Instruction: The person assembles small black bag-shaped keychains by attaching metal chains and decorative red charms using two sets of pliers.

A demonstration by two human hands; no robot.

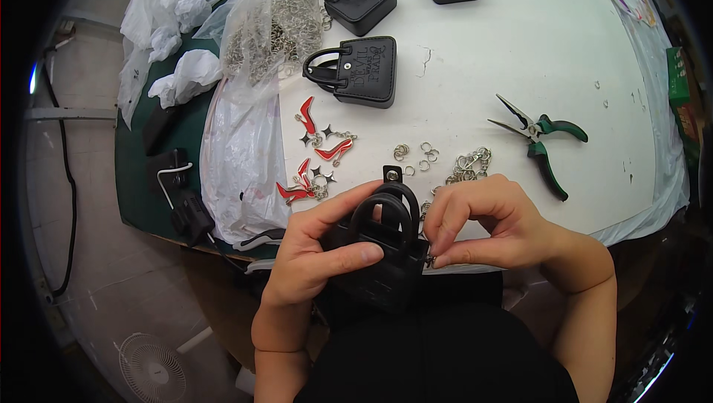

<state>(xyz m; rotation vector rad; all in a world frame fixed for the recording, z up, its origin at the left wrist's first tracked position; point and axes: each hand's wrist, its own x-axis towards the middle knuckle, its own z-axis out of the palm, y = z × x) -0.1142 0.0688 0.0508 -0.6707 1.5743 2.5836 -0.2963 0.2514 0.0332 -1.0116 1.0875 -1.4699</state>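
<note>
My left hand point(316, 251) is closed around a small black mini handbag point(382, 269) held over the table's near edge. The bag has two looped handles, and its snap tab point(392, 174) stands up open behind them. At the bag's right side, the thumb and forefinger of my right hand point(483, 228) pinch a small metal fitting point(430, 260), mostly hidden by the fingertips. Just beyond that hand lies a silver chain point(469, 167), with loose metal rings point(427, 152) beside it. Several red high-heel charms point(336, 150) with dark star pieces lie to the left.
Green-handled pliers point(546, 135) lie with jaws apart on the right of the white tabletop point(512, 54). Three more black mini handbags point(368, 72) sit toward the far side. A clear bag of chains point(271, 28) and crumpled plastic point(178, 2) are at far left.
</note>
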